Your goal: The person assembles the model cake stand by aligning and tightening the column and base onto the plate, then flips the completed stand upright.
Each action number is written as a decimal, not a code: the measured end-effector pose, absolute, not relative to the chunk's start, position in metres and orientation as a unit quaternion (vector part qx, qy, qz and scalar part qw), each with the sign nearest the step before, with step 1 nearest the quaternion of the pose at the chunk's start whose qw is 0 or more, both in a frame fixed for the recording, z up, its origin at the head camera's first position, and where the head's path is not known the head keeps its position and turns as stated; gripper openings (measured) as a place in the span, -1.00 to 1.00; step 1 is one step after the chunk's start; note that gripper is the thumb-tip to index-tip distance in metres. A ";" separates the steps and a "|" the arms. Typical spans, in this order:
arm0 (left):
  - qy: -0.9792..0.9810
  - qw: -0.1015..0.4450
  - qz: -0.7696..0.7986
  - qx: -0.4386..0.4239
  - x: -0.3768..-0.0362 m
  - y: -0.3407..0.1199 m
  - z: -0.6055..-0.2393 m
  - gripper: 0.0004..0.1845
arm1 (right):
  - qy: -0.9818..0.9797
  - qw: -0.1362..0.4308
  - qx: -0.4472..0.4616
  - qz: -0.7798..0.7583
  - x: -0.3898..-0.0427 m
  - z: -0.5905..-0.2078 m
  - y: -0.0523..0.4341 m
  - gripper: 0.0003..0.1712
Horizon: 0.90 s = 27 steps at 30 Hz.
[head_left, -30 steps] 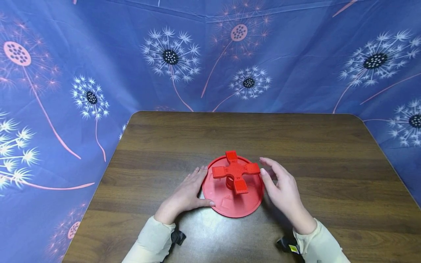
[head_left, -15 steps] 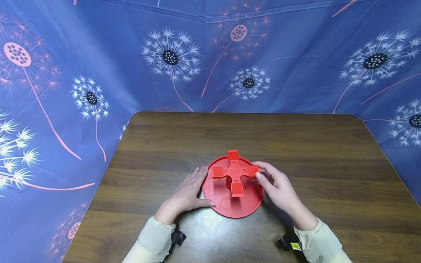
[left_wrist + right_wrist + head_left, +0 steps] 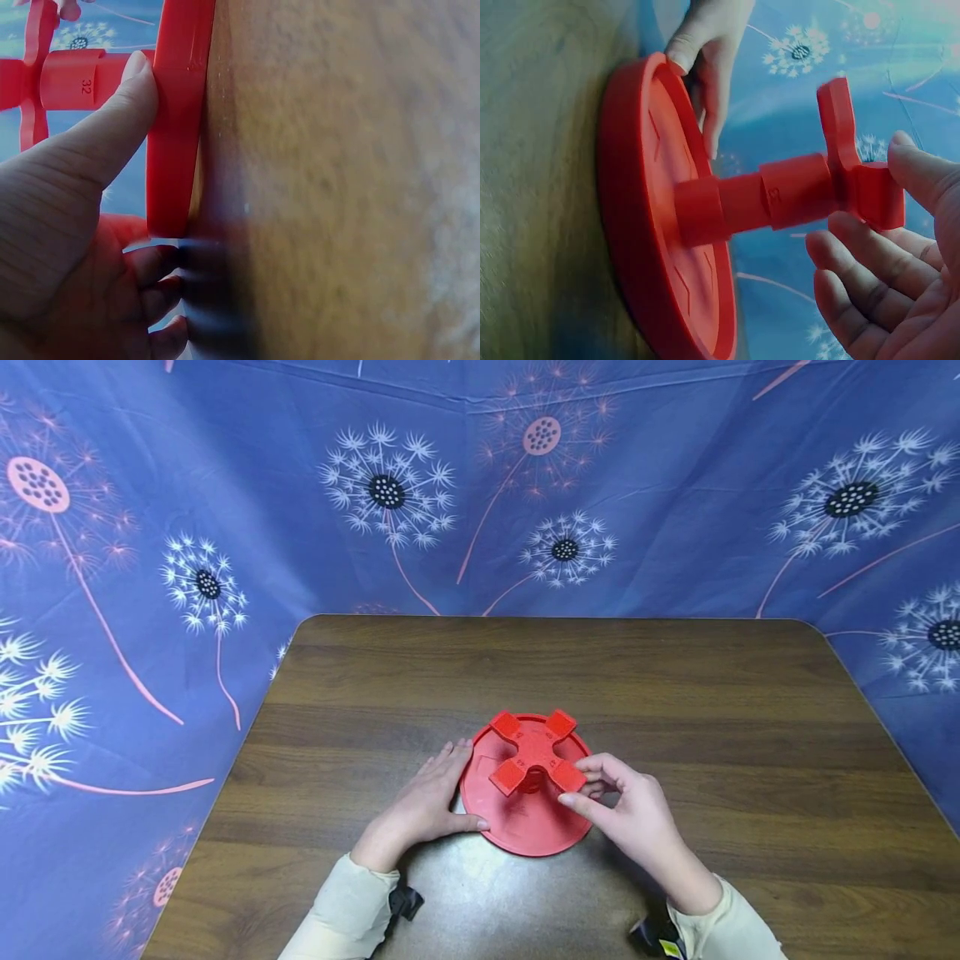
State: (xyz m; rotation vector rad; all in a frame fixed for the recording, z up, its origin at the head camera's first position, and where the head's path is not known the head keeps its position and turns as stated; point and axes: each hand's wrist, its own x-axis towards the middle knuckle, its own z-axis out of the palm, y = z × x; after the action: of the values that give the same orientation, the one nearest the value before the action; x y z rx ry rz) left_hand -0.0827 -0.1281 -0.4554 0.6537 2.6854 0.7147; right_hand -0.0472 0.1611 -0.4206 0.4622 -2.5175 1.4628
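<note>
Wood table [image 3: 750,735] w/ red disc base [image 3: 525,827] on it.

Head view bright, even; glare patch on surface [image 3: 480,877] near edge. Wrist views blue-tinted, soft, edges blurred.

A round red plastic disc with a raised rim [image 3: 525,835] was seen lying flat on the brown wooden tabletop, near its front middle. From the disc's centre a short red cylindrical post in stepped sections [image 3: 750,201] rose upright; a moulded number was noted on its outer section. The post was topped by a red four-armed plastic cross [image 3: 534,751], held level above the disc and turned so that its arms lay diagonally, as an X. Faint raised marks were seen on the disc's upper face.
</note>
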 end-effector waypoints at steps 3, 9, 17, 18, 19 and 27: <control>0.931 0.145 0.246 0.225 -0.083 -0.128 -0.455 0.21 | -0.856 0.100 0.153 0.485 -0.044 -0.420 0.154 -0.56; 0.933 0.148 0.242 0.223 -0.083 -0.128 -0.455 0.21 | -0.877 0.126 0.159 0.436 -0.038 -0.419 0.141 -0.52; 0.932 0.145 0.245 0.224 -0.083 -0.128 -0.456 0.21 | -0.886 0.174 0.184 0.389 -0.037 -0.422 0.135 -0.50; 0.932 0.145 0.245 0.224 -0.083 -0.128 -0.456 0.21 | -0.885 0.181 0.188 0.384 -0.037 -0.423 0.135 -0.51; 0.932 0.144 0.246 0.224 -0.083 -0.128 -0.456 0.21 | -0.884 0.185 0.193 0.383 -0.037 -0.423 0.135 -0.51; 0.932 0.144 0.244 0.224 -0.083 -0.128 -0.457 0.22 | -0.876 0.197 0.216 0.384 -0.038 -0.425 0.136 -0.47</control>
State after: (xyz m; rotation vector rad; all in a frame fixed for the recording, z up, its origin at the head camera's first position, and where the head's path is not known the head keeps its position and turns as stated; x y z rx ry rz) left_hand -0.0830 -0.1283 -0.4566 0.6469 2.6875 0.7020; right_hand -0.0380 0.1364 -0.4251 0.6052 -2.4530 1.0753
